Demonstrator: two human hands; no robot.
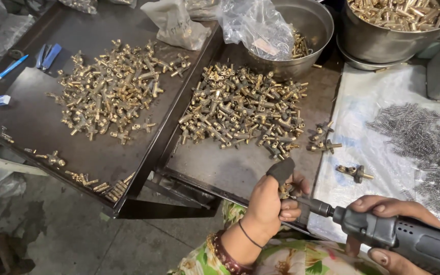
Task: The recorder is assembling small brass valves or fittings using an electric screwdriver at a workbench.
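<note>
The fitting (284, 191), a small brass piece, sat pinched in the left hand (273, 203) at the near edge of the right tray (230, 168), mostly hidden by the curled fingers and a dark cot (281, 170) on the thumb. The driver (398, 235), a grey power tool, was clamped in the right hand (390, 229), fingers wrapped round its body, and its tip met the fitting from the right. Both hands hung just over the tray's front lip, above a flowered lap (281, 257).

Behind the left hand the tray floor lay bare up to the right pile (243, 109) of brass fittings, which spread nearly from side to side. A few strays (323, 141) lay by the tray's right edge, and one more (355, 173) rested on the sheet (352, 117), a pale plastic one, just beside it. Springs (416, 137) lay scattered on the sheet's right part.

The left tray (31, 122) butted against the right one, its pile (113, 89) set toward the back, with open dark floor on its left and front; short brass pieces (110, 189) lined its near corner. A blue pen (10, 67) lay at its far left rim.

At the back a bowl (311, 25) held a clear bag (258, 25), and a pot (383, 40) full of brass stood to its right.
</note>
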